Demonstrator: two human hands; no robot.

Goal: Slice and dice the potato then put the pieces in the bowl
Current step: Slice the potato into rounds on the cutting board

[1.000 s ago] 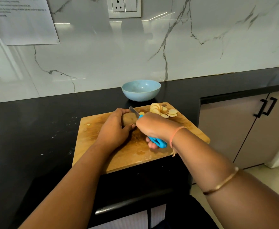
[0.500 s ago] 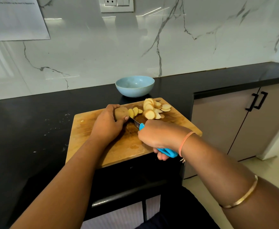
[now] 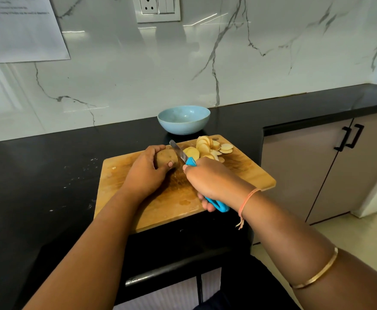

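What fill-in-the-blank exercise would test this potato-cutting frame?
The left hand grips the potato on the ____ cutting board.
The right hand holds a knife with a ____ handle.
The slices lie right of the knife; the bowl is ____.
Missing words: wooden, blue, empty.

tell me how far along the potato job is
Done: a pile of slices lies on the board. In hand: the left hand holds the uncut potato end while the right hand holds the knife against it. Left: dicing, then filling the empty bowl.
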